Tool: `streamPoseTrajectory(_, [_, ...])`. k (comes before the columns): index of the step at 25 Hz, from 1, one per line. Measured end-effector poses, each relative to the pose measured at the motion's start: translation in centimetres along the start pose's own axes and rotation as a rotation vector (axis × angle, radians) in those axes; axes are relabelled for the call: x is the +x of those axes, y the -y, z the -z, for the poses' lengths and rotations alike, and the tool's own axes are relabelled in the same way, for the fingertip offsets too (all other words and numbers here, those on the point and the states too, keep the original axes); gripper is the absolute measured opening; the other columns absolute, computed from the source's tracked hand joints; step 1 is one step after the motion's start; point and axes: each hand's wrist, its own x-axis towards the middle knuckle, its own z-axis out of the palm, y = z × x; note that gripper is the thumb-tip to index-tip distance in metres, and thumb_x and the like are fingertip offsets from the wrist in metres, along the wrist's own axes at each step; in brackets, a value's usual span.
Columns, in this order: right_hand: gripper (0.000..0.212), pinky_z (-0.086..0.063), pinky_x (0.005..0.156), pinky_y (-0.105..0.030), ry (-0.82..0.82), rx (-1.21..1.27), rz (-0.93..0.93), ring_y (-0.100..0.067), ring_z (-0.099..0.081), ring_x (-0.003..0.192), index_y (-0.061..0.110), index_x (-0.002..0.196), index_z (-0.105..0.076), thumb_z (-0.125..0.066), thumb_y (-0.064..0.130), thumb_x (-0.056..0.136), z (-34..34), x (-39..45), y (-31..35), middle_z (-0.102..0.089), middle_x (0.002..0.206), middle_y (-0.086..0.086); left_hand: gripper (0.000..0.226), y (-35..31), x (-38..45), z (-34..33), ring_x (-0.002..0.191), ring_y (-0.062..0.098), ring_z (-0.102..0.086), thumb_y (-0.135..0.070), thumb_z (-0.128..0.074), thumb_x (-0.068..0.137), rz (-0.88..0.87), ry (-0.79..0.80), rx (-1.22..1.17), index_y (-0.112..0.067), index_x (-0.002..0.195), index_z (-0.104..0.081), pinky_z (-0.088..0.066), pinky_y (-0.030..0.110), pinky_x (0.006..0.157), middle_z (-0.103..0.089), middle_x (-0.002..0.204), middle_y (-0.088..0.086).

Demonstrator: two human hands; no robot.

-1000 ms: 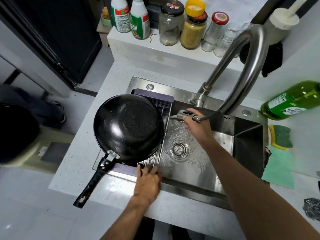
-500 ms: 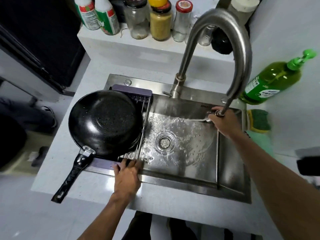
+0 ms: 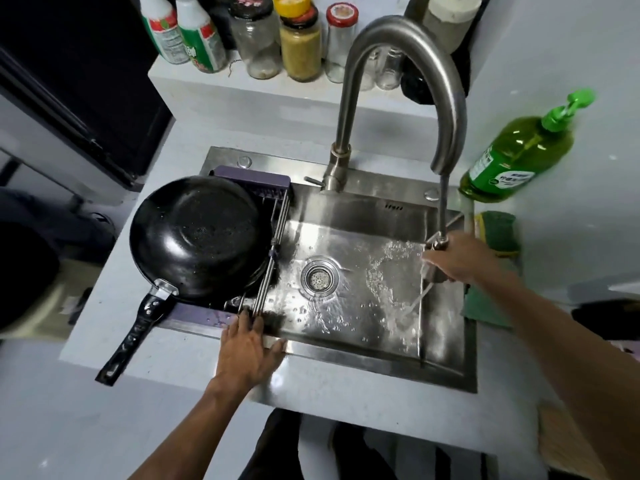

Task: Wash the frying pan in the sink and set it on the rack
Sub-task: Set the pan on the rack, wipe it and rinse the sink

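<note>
The black frying pan [image 3: 201, 237] lies upside down on the roll-up rack [image 3: 273, 247] over the left end of the steel sink [image 3: 346, 348], its handle [image 3: 135, 334] sticking out toward me over the counter. My left hand [image 3: 249, 348] rests on the sink's front rim, fingertips touching the rack's rods, fingers spread. My right hand [image 3: 457, 258] grips the pull-out sprayer head [image 3: 433, 268] at the right side of the basin. Water streams from it down onto the wet sink floor.
The tall faucet arch [image 3: 408, 64] rises behind the basin, with the drain [image 3: 318, 275] in the middle. A green soap bottle [image 3: 516, 157], a sponge [image 3: 498, 230] and a green cloth [image 3: 485, 306] sit on the right. Jars and bottles line the back ledge [image 3: 277, 81].
My right hand has carried the sprayer from the left-middle of the basin to its right side, still spraying. The left hand stays at the rack's front end; the pan has not moved.
</note>
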Motion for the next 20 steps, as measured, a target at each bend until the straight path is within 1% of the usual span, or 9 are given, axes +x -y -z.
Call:
streamPoseTrajectory(2, [0.018,-0.053,0.047,-0.027,0.069,0.148,0.034,-0.017,-0.066,0.05,0.01,0.076,-0.068,-0.069,0.021,0.091,-1.6,-1.0,0.4,-0.069,0.06,-0.003,0.097,-0.4,-0.6,-0.2,0.148,0.033,-0.008,-0.081,-0.015,0.077,0.038,0.038,-0.041,-0.019,0.151,-0.025,-0.014,0.049,0.116,-0.009,0.16,0.016])
streamPoseTrajectory(3, [0.017,-0.056,0.051,-0.032,0.056,0.201,0.054,-0.022,-0.068,0.052,0.008,0.079,-0.07,-0.07,0.02,0.09,-2.3,-1.1,0.7,-0.07,0.063,-0.008,0.101,-0.3,-0.7,-0.1,0.148,0.032,-0.007,-0.083,-0.012,0.072,0.043,0.041,-0.056,-0.021,0.151,-0.024,-0.014,0.051,0.116,-0.007,0.161,0.014])
streamPoseTrajectory(5, [0.019,-0.057,0.059,-0.04,0.041,0.23,0.075,-0.027,-0.069,0.055,0.003,0.085,-0.071,-0.071,0.022,0.088,-3.7,-0.8,1.4,-0.072,0.067,-0.017,0.097,0.0,-0.7,0.6,0.147,0.029,-0.015,-0.08,-0.012,0.073,0.043,0.017,-0.053,-0.023,0.15,-0.026,-0.012,0.051,0.116,-0.012,0.161,0.011])
streamPoseTrajectory(8, [0.019,-0.054,0.056,-0.035,0.046,0.272,0.081,-0.02,-0.066,0.049,0.003,0.085,-0.072,-0.072,0.022,0.088,-5.0,-0.7,2.3,-0.071,0.063,-0.013,0.071,0.6,-0.5,1.0,0.144,0.024,-0.027,-0.064,-0.032,0.091,0.003,-0.026,-0.006,-0.024,0.15,-0.027,-0.01,0.049,0.118,-0.021,0.159,0.005])
streamPoseTrajectory(10, [0.016,-0.055,0.055,-0.035,0.064,0.313,0.104,-0.02,-0.064,0.049,0.003,0.084,-0.071,-0.07,0.018,0.09,-5.7,-1.5,3.2,-0.07,0.063,-0.012,0.065,1.2,-0.5,1.2,0.142,0.019,-0.032,-0.057,-0.036,0.094,-0.014,-0.049,-0.007,-0.024,0.15,-0.028,-0.009,0.048,0.119,-0.024,0.159,0.001])
streamPoseTrajectory(12, [0.014,-0.05,0.048,-0.026,0.096,0.361,0.111,-0.015,-0.06,0.045,0.0,0.086,-0.07,-0.067,0.012,0.092,-6.2,-2.5,4.3,-0.068,0.058,-0.008,0.061,1.9,-0.4,1.4,0.139,0.015,-0.036,-0.054,-0.036,0.095,-0.037,-0.074,-0.011,-0.024,0.148,-0.03,-0.011,0.046,0.118,-0.028,0.157,-0.002])
streamPoseTrajectory(15, [0.011,-0.044,0.041,-0.022,0.015,0.41,0.089,-0.009,-0.056,0.04,0.001,0.092,-0.071,-0.066,0.011,0.092,-7.3,-2.7,5.8,-0.065,0.052,-0.004,0.069,2.6,-0.7,1.4,0.138,0.011,-0.037,-0.053,-0.022,0.086,-0.095,-0.103,-0.06,-0.024,0.147,-0.035,-0.014,0.044,0.116,-0.037,0.153,-0.001])
streamPoseTrajectory(17, [0.012,-0.044,0.041,-0.023,0.068,0.469,0.119,-0.009,-0.058,0.044,0.007,0.102,-0.072,-0.066,0.012,0.093,-8.8,-2.9,8.3,-0.069,0.059,-0.006,0.082,2.8,-0.9,1.0,0.138,0.012,-0.039,-0.05,-0.015,0.073,-0.13,-0.116,-0.06,-0.022,0.146,-0.04,-0.02,0.045,0.115,-0.043,0.149,0.003])
streamPoseTrajectory(20, [0.012,-0.052,0.05,-0.02,0.153,0.623,0.133,-0.008,-0.065,0.056,0.019,0.105,-0.07,-0.066,0.018,0.093,-12.7,-3.5,13.8,-0.074,0.071,-0.003,0.075,3.1,-0.9,0.4,0.136,0.019,-0.043,-0.044,-0.035,0.075,-0.109,-0.103,-0.04,-0.016,0.143,-0.045,-0.028,0.048,0.113,-0.044,0.148,0.008])
